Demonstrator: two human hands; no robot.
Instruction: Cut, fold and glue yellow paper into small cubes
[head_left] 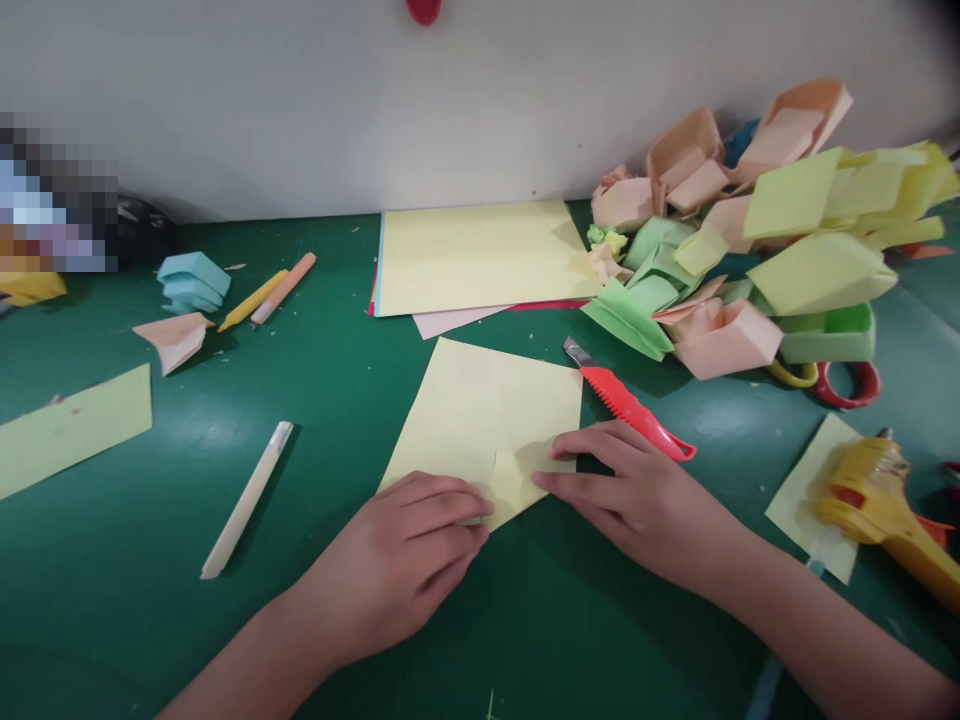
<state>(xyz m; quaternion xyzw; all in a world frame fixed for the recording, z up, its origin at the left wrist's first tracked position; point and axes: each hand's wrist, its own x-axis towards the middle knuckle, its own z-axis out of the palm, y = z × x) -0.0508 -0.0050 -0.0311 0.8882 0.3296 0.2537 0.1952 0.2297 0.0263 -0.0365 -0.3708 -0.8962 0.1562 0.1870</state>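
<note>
Covering some paper (499, 405): left fingers (444, 512)

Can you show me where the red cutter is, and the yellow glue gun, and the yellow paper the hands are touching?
Red cutter (631, 403): head view, on its red handle.
Yellow glue gun (874, 503): head view, on its body.
Yellow paper (498, 402): head view, on the sheet's uncovered upper part.

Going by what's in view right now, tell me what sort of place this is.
Probably a papercraft worktable: a pile of folded paper pieces, a yellow glue gun and a red utility knife lie on the green tabletop.
</note>
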